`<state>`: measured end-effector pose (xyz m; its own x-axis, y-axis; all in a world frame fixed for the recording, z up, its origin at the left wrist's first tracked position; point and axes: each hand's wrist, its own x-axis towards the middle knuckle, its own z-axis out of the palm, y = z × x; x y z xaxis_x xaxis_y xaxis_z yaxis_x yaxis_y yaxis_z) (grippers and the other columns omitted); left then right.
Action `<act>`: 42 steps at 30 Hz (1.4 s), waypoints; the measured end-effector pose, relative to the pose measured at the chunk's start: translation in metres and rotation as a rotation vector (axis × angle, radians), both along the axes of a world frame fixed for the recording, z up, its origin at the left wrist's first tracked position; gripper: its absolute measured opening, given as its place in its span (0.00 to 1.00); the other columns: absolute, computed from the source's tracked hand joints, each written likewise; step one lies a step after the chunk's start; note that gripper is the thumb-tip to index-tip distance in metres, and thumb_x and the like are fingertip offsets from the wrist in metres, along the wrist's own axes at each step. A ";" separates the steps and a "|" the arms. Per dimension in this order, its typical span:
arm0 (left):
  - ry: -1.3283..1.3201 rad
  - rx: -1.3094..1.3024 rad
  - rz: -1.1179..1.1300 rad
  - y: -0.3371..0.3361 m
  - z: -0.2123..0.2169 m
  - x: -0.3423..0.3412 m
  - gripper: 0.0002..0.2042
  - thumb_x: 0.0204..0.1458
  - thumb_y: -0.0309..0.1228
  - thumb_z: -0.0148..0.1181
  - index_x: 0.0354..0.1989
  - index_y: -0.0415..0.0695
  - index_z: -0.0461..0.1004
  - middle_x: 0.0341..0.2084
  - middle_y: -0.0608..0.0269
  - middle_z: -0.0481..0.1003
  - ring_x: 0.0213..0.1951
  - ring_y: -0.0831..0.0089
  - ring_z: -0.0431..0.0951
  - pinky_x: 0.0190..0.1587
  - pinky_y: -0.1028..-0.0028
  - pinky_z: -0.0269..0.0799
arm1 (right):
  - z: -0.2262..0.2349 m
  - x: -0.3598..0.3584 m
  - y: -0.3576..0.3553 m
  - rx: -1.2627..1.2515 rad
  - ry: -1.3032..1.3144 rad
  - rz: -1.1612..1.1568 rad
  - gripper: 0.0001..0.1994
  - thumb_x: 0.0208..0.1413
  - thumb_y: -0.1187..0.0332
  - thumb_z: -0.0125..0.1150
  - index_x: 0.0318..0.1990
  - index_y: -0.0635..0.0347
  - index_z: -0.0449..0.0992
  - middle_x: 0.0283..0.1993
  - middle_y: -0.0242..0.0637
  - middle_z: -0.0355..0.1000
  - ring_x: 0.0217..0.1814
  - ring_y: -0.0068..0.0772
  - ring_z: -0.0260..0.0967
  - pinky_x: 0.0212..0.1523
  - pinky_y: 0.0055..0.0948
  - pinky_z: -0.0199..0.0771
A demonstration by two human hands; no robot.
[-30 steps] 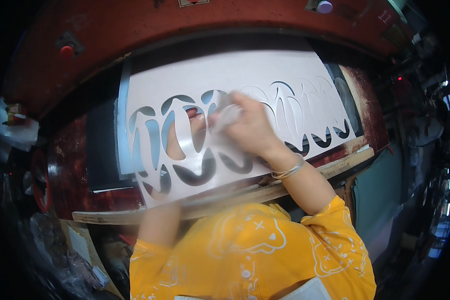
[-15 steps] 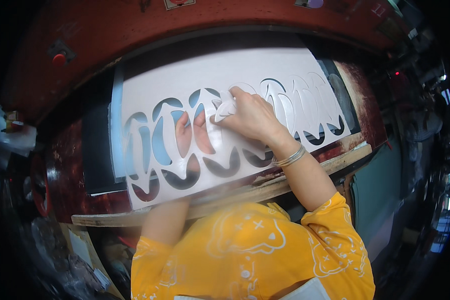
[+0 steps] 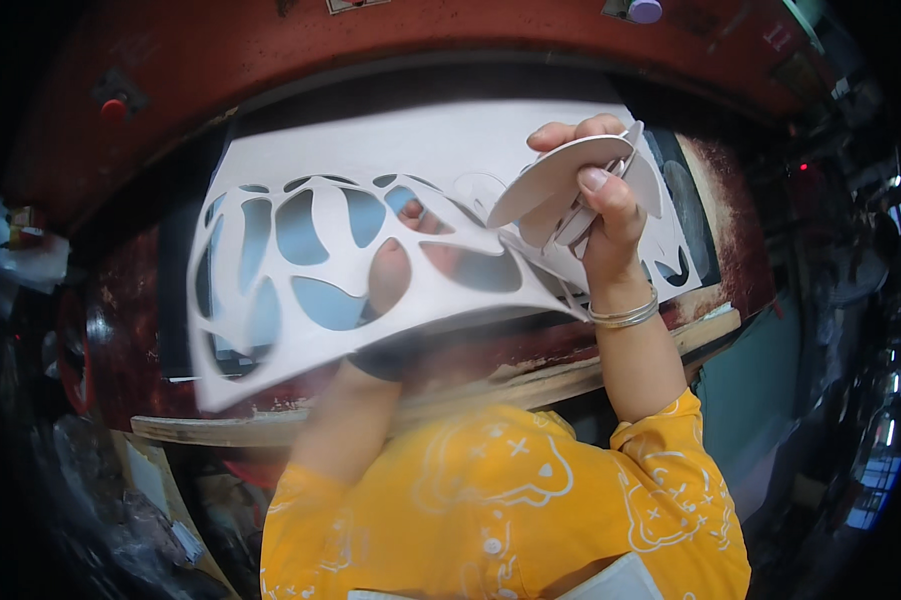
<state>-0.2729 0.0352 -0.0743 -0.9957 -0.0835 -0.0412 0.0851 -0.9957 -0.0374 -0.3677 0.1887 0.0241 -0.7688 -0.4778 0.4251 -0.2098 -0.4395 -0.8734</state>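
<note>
Right hand [image 3: 613, 205], at two o'clock, clasps cut pieces [image 3: 560, 180], apparently keeping them bunched; left hand [image 3: 389, 272], part-open, nothing visibly gripped, seemingly props sheet [image 3: 332, 225] from beneath.

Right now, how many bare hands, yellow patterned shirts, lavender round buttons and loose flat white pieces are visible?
Bare left hand and right hand: 2
Yellow patterned shirt: 1
Lavender round button: 1
Loose flat white pieces: at least 2, overlapping, exact count unclear
Total: at least 6
</note>
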 end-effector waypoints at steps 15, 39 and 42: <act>-0.669 -2.067 0.695 0.022 -0.004 -0.011 0.05 0.53 0.28 0.55 0.31 0.41 0.75 0.26 0.58 0.75 0.29 0.64 0.75 0.33 0.70 0.69 | -0.034 -0.072 -0.025 0.856 0.855 -0.114 0.16 0.41 0.73 0.63 0.42 0.63 0.75 0.29 0.38 0.73 0.30 0.25 0.72 0.27 0.27 0.72; -0.044 -0.459 -0.034 0.014 0.019 0.000 0.14 0.50 0.24 0.59 0.45 0.40 0.69 0.37 0.61 0.72 0.40 0.71 0.72 0.49 0.72 0.68 | -0.011 0.004 0.002 0.683 0.442 0.071 0.10 0.45 0.71 0.63 0.34 0.64 0.73 0.38 0.44 0.73 0.40 0.39 0.74 0.44 0.33 0.72; -0.305 -0.608 0.006 0.019 0.030 0.000 0.17 0.52 0.28 0.56 0.51 0.39 0.67 0.44 0.57 0.72 0.47 0.66 0.72 0.53 0.67 0.69 | 0.013 0.004 0.032 0.031 0.172 0.286 0.13 0.43 0.72 0.65 0.32 0.52 0.65 0.41 0.39 0.72 0.37 0.31 0.69 0.40 0.32 0.71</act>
